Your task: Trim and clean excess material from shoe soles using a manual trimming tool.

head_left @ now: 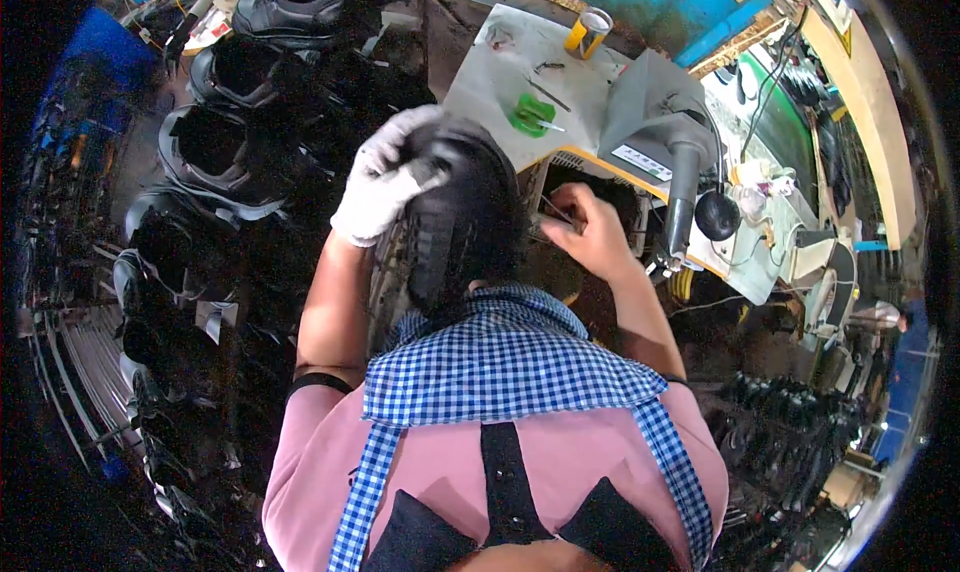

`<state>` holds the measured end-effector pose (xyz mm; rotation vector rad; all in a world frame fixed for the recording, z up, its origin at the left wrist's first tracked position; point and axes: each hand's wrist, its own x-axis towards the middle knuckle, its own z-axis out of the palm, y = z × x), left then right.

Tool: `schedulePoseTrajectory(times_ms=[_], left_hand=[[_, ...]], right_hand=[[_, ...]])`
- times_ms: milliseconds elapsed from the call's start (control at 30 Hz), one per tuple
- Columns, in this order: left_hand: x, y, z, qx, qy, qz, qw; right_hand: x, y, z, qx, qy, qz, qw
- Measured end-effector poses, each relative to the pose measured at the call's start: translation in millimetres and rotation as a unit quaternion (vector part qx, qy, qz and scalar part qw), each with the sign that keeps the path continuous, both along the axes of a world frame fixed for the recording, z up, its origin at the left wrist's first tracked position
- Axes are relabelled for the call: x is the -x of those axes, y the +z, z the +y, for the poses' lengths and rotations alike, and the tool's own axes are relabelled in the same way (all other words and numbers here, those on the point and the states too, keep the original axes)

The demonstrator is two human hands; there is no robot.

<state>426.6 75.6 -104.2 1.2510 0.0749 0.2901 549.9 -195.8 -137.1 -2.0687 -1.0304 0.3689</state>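
My left hand (385, 177), in a white glove, is closed round the upper end of a black shoe (465, 222). The shoe stands upright in front of my chest, and its ridged dark surface is partly lost in shadow and blur. Bare, my right hand (585, 227) is to the right of the shoe and apart from it. Its thumb and fingers pinch a thin, metal-looking tool (552, 208), too small to name. Below my hands, a blue-and-white checked apron (500, 362) covers my front.
Several black shoes (210, 152) stand in a row on a rack at left. Ahead is a white-topped table (480, 82) with a yellow can (588, 34) and a green piece (532, 115). A grey machine (655, 112) with a black ball knob (716, 214) stands at right.
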Motion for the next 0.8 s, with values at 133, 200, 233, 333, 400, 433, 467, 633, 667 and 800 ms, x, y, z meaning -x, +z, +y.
schedulePoseTrajectory(times_ms=[133, 200, 233, 333, 400, 433, 467, 633, 667, 800], left_hand=[[-20.6, -8.5, -2.8, 0.128, 0.134, -0.104, 0.977], [-29.3, -24.5, -9.0, 0.223, 0.189, -0.061, 0.954], [-33.3, -28.2, -14.3, 0.265, 0.221, -0.03, 0.938], [-39.6, -47.0, -13.4, 0.36, 0.161, -0.001, 0.919], [-41.8, -49.6, -9.3, 0.375, 0.127, 0.068, 0.916], [-43.8, -42.4, -17.2, 0.284, 0.222, 0.086, 0.929], [-42.6, -51.6, -14.4, 0.267, 0.213, 0.096, 0.935], [-36.4, -94.7, -1.7, 0.273, 0.159, 0.163, 0.935], [-36.4, -100.8, 1.0, 0.254, 0.154, 0.146, 0.943], [-28.4, -110.0, -3.4, 0.226, 0.175, 0.174, 0.942]], right_hand=[[26.5, -38.0, -31.8, 0.044, -0.006, 0.071, 0.996], [48.7, -27.8, -29.8, 0.04, -0.049, 0.126, 0.99], [53.0, -30.7, -30.8, 0.039, -0.05, 0.129, 0.99], [55.9, -37.3, -36.2, -0.134, -0.042, 0.089, 0.986], [55.4, -14.1, -30.9, -0.21, -0.085, 0.27, 0.936], [54.6, -9.6, -31.9, -0.221, -0.122, 0.328, 0.91], [48.7, -5.0, -39.9, -0.144, -0.189, 0.454, 0.858], [34.7, -1.7, -29.9, -0.198, -0.44, 0.487, 0.728], [29.2, -10.7, -36.8, -0.2, -0.33, 0.49, 0.782], [18.7, -33.9, -30.5, -0.219, -0.215, 0.505, 0.807]])
